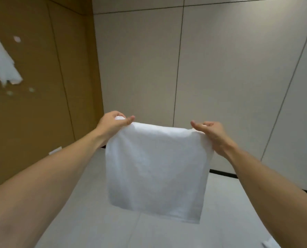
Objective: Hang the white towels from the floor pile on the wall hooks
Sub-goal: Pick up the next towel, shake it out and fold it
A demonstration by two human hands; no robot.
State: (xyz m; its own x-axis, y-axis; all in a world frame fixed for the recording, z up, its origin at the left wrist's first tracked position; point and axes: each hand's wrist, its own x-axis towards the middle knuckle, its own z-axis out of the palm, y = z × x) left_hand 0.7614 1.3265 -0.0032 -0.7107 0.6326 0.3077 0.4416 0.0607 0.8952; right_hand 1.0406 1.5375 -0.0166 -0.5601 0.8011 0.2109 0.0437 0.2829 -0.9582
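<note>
A white towel [156,169] hangs spread out in front of me, held up by its two top corners above the floor. My left hand [113,125] pinches the top left corner and my right hand [211,135] pinches the top right corner. On the brown wall at the far left another white towel [3,63] hangs, blurred. A small white square that may be a hook [17,39] sits above and to the right of it. A bit of white cloth [272,244] shows at the bottom right edge, on the floor.
The brown panelled wall [41,104] runs along the left and meets a pale grey panelled wall [220,68] ahead. The floor [95,221] is pale tile. A white plate [55,150] sits low on the brown wall.
</note>
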